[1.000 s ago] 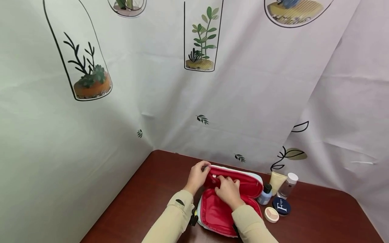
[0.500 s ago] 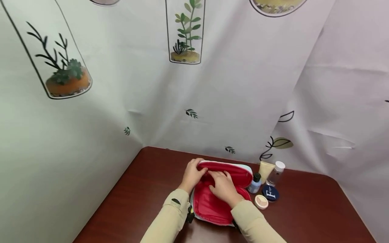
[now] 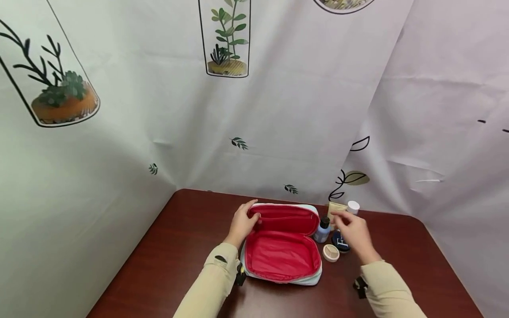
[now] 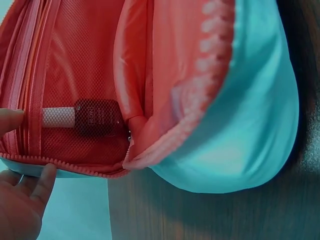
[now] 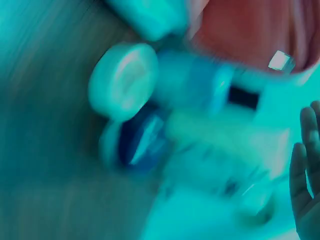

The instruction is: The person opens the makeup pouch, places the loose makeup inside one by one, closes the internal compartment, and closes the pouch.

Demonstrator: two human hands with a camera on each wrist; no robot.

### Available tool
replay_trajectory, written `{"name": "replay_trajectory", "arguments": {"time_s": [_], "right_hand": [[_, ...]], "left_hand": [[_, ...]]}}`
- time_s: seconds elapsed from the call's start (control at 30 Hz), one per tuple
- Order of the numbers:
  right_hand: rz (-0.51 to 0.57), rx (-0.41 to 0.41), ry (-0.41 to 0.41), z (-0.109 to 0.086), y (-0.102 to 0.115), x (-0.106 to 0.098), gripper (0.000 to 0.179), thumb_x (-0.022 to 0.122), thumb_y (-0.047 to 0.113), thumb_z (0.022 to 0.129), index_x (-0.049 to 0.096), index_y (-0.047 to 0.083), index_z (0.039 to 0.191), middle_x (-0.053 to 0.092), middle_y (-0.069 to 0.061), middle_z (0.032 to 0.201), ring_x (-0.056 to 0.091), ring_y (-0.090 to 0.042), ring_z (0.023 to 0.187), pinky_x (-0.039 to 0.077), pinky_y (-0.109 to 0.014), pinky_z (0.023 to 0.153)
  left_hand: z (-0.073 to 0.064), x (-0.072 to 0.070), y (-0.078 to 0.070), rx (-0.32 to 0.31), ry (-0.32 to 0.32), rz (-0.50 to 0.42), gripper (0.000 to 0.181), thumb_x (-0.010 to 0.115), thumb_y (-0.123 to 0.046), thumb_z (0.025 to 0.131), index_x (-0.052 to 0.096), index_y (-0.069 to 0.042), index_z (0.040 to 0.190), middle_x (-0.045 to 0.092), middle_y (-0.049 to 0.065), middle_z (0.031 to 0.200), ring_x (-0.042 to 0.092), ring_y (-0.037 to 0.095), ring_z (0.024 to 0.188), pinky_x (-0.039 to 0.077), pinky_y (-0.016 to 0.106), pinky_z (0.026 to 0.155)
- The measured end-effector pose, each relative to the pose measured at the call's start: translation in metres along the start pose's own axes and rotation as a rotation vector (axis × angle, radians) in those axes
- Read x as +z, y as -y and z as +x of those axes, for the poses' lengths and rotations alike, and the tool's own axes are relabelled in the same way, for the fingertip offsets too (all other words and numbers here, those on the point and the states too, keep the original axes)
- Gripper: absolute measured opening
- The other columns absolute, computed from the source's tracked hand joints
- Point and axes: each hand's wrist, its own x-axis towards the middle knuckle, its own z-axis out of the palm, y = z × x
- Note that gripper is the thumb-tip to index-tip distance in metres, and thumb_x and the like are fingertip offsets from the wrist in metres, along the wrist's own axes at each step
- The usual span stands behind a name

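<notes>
An unzipped cosmetic bag (image 3: 282, 257) with red lining lies spread on the table, its lid raised at the back. My left hand (image 3: 241, 223) pinches the lid's left edge, thumb inside and fingers outside. Behind the lid's mesh, the left wrist view shows a small bottle (image 4: 97, 117) with a pale cap and dark body, like nail polish. My right hand (image 3: 355, 233) is over the cosmetics right of the bag, holding nothing. Its fingers look extended in the right wrist view. It partly covers the cream tube (image 3: 336, 206) and the dark blue round compact (image 3: 340, 242).
Beside the bag's right side stands a blue bottle (image 3: 322, 230) with a black cap. A round three-colour concealer pot (image 3: 331, 253) lies in front. A white-capped clear bottle (image 3: 353, 206) stands behind my right hand. A printed cloth wall (image 3: 278, 132) borders the table's back.
My right hand has come out of the lid's pocket and moved right, over the cosmetics. The left hand keeps its hold on the lid. The head view has shifted rightward.
</notes>
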Motion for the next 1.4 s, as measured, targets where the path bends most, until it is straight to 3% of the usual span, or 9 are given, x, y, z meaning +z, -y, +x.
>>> {"name": "replay_trajectory", "arguments": {"time_s": [0.1,0.23,0.5,0.63,0.9,1.03,1.2,1.3,1.4], "right_hand": [[-0.144,0.149,0.042,-0.005,-0.027,-0.012,0.019,0.059,0.010,0.086,0.068,0.004,0.101,0.067,-0.016,0.092,0.059,-0.025,0.077,0.045,-0.034,0.066],[-0.220,0.255,0.222,-0.020,-0.059,-0.011,0.034,0.059,0.012,0.083,0.058,-0.005,0.113,0.054,-0.029,0.113,0.052,-0.042,0.099,0.040,-0.052,0.081],[-0.294,0.489,0.340,-0.042,-0.083,0.003,0.083,0.057,0.051,0.084,0.036,-0.016,0.128,0.034,-0.039,0.122,0.036,-0.054,0.111,0.032,-0.064,0.086],[-0.326,0.512,0.370,-0.042,-0.085,0.008,0.088,0.053,0.060,0.083,0.039,-0.016,0.126,0.035,-0.040,0.120,0.034,-0.054,0.107,0.032,-0.062,0.081],[-0.148,0.546,0.219,-0.041,-0.080,0.014,0.073,0.064,0.037,0.083,0.031,-0.015,0.123,0.043,-0.041,0.113,0.042,-0.053,0.103,0.035,-0.058,0.084],[0.008,0.559,0.054,-0.039,-0.074,0.015,0.055,0.064,0.013,0.080,0.035,-0.009,0.122,0.048,-0.035,0.111,0.047,-0.044,0.102,0.038,-0.046,0.084],[0.258,0.444,-0.156,-0.023,-0.042,0.008,0.040,0.059,-0.008,0.072,0.055,-0.001,0.112,0.057,0.006,0.096,0.047,-0.012,0.090,0.038,-0.015,0.071],[0.449,0.265,-0.137,-0.012,-0.009,0.006,0.040,0.057,-0.016,0.074,0.054,-0.006,0.113,0.056,0.018,0.094,0.050,-0.002,0.088,0.042,-0.010,0.069],[0.587,0.074,-0.039,-0.002,0.026,0.015,0.042,0.059,-0.019,0.075,0.049,-0.009,0.115,0.058,0.013,0.099,0.054,0.000,0.089,0.045,-0.013,0.071]], "left_hand": [[0.001,0.001,0.002,0.007,-0.006,0.017,0.043,0.065,-0.008,0.085,0.056,-0.013,0.127,0.056,0.014,0.114,0.056,0.029,0.097,0.048,0.041,0.081],[0.000,0.000,0.003,0.011,-0.008,0.025,0.043,0.064,-0.007,0.085,0.056,-0.011,0.127,0.056,0.015,0.115,0.056,0.030,0.097,0.044,0.043,0.086],[-0.006,0.004,-0.001,-0.056,0.034,-0.024,0.042,0.064,-0.011,0.087,0.049,-0.015,0.126,0.054,0.013,0.115,0.064,0.018,0.078,0.049,0.036,0.069],[-0.007,0.005,-0.003,-0.061,0.043,-0.035,0.038,0.066,-0.015,0.086,0.050,-0.012,0.121,0.052,0.013,0.111,0.063,0.015,0.066,0.050,0.030,0.059],[-0.006,0.005,-0.007,-0.072,0.017,0.043,0.039,0.068,-0.018,0.085,0.052,-0.012,0.120,0.051,0.011,0.109,0.053,0.029,0.095,0.049,0.028,0.053],[-0.006,0.006,-0.009,-0.082,-0.016,0.120,0.038,0.069,-0.021,0.084,0.053,-0.012,0.117,0.052,0.010,0.106,0.052,0.030,0.096,0.049,0.037,0.067],[-0.005,0.012,-0.013,-0.066,-0.056,0.238,0.040,0.069,-0.025,0.082,0.049,-0.007,0.112,0.051,0.011,0.100,0.049,0.032,0.098,0.040,0.047,0.082],[-0.005,0.013,-0.016,-0.079,-0.049,0.234,0.042,0.069,-0.023,0.080,0.047,-0.005,0.111,0.049,0.012,0.101,0.047,0.033,0.099,0.038,0.048,0.083],[-0.004,0.011,-0.018,-0.103,-0.037,0.215,0.043,0.069,-0.019,0.078,0.045,-0.005,0.112,0.048,0.012,0.101,0.045,0.032,0.099,0.036,0.049,0.083]]}}
